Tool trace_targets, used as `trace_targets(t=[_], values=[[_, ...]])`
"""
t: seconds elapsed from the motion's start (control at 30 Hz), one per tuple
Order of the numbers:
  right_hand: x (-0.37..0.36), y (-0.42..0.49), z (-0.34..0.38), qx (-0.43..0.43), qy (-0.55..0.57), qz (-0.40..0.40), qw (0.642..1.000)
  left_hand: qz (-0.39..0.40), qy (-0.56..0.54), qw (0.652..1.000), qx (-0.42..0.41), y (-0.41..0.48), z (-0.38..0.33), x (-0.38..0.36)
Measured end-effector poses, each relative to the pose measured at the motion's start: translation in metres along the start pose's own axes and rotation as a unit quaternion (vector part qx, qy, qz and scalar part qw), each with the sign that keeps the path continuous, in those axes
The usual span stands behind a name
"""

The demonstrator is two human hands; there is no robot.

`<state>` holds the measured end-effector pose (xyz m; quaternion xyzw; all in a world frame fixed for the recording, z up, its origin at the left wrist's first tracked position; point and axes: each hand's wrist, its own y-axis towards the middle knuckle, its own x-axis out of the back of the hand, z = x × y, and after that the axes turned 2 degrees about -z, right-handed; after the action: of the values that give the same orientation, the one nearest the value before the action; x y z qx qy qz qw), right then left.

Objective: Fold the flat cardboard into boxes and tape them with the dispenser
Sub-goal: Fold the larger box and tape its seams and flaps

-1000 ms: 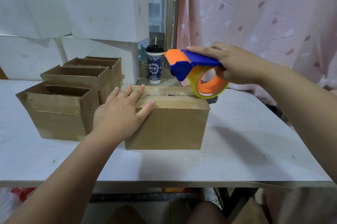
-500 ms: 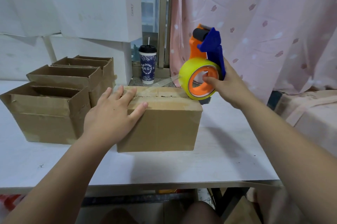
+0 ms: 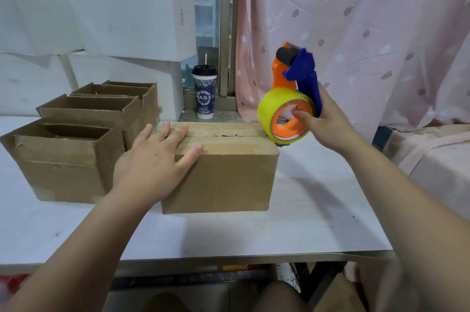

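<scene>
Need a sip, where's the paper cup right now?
Head view: the paper cup stands on the window ledge, behind the closed cardboard box, left of the pink curtain.

The left hand point(image 3: 152, 161) lies flat over the left end of the closed box point(image 3: 221, 174), hiding the top seam there. At the box's far right corner the tape dispenser point(image 3: 292, 98) covers the edge, and its blue handle hides most fingers of the right hand point(image 3: 330, 123) gripping it. Behind the box, the cup point(image 3: 205, 94) shows only part of its lettering. Left of the box, white cartons point(image 3: 122, 6) run past the frame, their label too small to read.
</scene>
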<state>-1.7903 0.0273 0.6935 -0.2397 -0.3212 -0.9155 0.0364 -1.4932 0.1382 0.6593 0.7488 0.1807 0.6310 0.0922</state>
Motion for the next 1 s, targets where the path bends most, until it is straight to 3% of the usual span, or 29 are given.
trace_targets(t=[0.1,0.47,0.77,1.0], values=[[0.012,-0.005,-0.019,0.027,-0.075,0.050,0.996,0.004,0.003,1.000,-0.004,0.001,0.001,-0.001],[0.009,-0.024,-0.031,0.011,-0.020,0.039,0.999,0.010,0.006,1.000,0.004,-0.001,-0.001,0.003],[0.036,-0.002,0.001,0.059,-0.161,0.063,0.983,0.005,0.023,1.000,0.014,-0.001,-0.005,0.002],[0.012,-0.030,-0.033,0.012,-0.051,0.059,0.997,0.016,0.012,1.000,0.006,-0.001,-0.005,0.003]])
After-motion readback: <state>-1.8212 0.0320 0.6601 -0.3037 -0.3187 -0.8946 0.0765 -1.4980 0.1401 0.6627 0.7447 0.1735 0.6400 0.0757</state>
